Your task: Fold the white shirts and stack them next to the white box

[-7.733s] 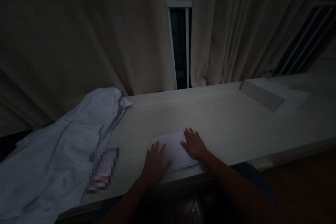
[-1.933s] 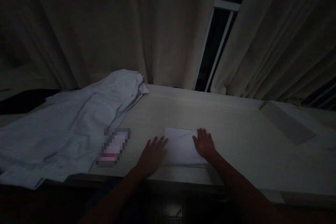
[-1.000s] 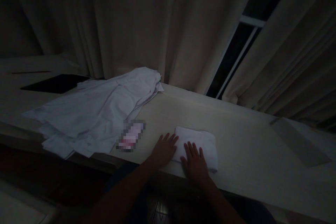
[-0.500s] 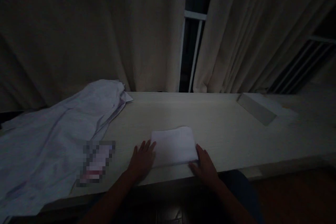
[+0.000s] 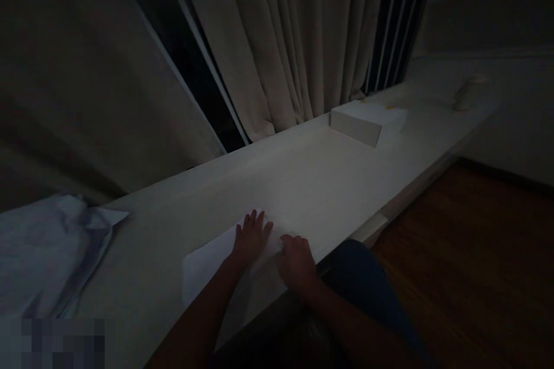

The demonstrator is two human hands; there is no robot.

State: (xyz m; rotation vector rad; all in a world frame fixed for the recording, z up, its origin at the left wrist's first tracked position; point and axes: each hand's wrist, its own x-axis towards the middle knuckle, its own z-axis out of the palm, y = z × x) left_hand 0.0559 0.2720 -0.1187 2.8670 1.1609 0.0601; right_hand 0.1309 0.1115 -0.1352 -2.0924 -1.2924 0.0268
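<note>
A folded white cloth (image 5: 205, 268) lies on the long pale bench top, close to its front edge. My left hand (image 5: 251, 239) rests flat on the right part of the cloth, its fingers spread. At the cloth's right end, my right hand (image 5: 298, 262) is closed, with the fingers curled in and the cloth's edge apparently pinched in them. The dim light blurs the exact grip. My left forearm covers part of the cloth's near side.
A heap of white fabric (image 5: 47, 253) lies at the left. Further right along the bench top (image 5: 329, 184) stands a white box (image 5: 357, 127), with a small pale object (image 5: 470, 92) beyond. Beige curtains (image 5: 281, 40) hang behind. My knee (image 5: 359, 271) is under the front edge.
The view has turned to the right. My left hand has moved from the cloth's left edge onto its right part, and my right hand has closed at the right end.
</note>
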